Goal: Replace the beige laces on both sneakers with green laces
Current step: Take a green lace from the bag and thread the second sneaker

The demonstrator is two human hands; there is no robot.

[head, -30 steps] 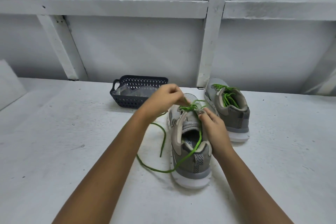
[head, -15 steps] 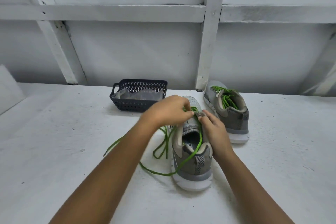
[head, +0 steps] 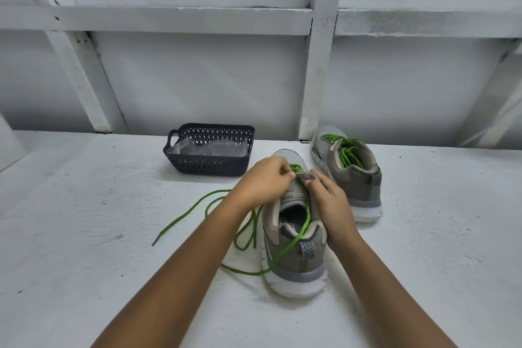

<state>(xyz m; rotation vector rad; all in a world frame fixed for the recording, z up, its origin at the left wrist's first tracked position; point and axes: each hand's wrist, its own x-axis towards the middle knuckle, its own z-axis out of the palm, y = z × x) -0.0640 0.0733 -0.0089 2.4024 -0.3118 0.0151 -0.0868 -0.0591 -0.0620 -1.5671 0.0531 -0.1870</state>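
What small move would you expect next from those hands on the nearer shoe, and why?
Probably the left hand pulls the green lace it pinches through the near sneaker: long slack lies looped on the table, and the right hand grips the shoe's upper beside it.

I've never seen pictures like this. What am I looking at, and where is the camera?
There is no machine here. These are a person's two bare hands, filmed by a camera worn on the head and looking down. Two grey sneakers stand on the white table. The far sneaker is already laced in green. The left hand pinches the green lace at the eyelets of the near sneaker, and the right hand pinches that sneaker's upper edge. The lace's loose lengths trail over the heel and onto the table. Behind stands a dark basket with clear bags inside.
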